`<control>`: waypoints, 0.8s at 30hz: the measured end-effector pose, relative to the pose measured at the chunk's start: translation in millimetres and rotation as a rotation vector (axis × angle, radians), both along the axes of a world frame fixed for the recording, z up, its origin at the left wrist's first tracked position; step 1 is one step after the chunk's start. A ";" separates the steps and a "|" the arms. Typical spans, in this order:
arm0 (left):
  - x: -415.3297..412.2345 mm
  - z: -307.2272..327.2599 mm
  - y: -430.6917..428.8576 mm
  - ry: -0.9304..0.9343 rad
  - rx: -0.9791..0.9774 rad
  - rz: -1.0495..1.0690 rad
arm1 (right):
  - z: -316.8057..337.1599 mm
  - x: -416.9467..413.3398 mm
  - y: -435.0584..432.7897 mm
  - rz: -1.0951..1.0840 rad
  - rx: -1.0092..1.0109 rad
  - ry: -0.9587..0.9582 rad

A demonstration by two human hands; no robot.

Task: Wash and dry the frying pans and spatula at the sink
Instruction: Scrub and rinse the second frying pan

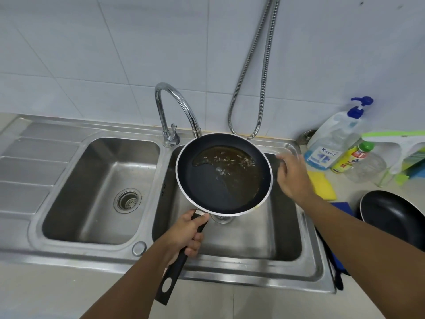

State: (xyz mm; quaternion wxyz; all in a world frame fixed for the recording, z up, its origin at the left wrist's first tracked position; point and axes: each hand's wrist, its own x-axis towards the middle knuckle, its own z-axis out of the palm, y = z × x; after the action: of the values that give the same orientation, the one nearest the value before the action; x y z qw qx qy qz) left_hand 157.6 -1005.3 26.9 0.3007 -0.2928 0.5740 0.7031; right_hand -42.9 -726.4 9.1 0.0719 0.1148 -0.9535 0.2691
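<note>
A black frying pan with a silver rim and brown greasy liquid in it hangs level over the right sink basin, just under the tap spout. My left hand grips its black handle near the pan. My right hand hovers to the right of the pan's rim, fingers relaxed, holding nothing. A second black pan lies on the counter at the right edge. A black spatula handle runs along the sink's right rim over a blue cloth.
The left basin has a drain strainer, with a ribbed draining board further left. A yellow sponge, a soap pump bottle, a yellow bottle and a green-white rack stand at the right. A metal hose hangs on the tiled wall.
</note>
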 end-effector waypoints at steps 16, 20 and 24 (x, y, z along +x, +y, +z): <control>-3.2 -17.5 -38.9 -0.023 -0.045 -0.093 | 79.8 -70.3 -258.3 0.234 -0.811 -0.990; -8.0 -27.8 -45.2 -0.036 -0.010 -0.098 | 67.1 -80.3 -282.9 0.258 -0.835 -1.172; -10.6 -33.1 -48.8 -0.043 0.010 -0.085 | 59.7 -91.7 -279.4 0.276 -0.809 -1.243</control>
State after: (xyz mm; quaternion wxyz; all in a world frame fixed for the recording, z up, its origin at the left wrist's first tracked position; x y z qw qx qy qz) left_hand 147.0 -1054.1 -6.1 0.3440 -0.2815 0.5758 0.6862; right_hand -134.6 -1005.7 68.7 -0.4773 0.0249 -0.6223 0.6199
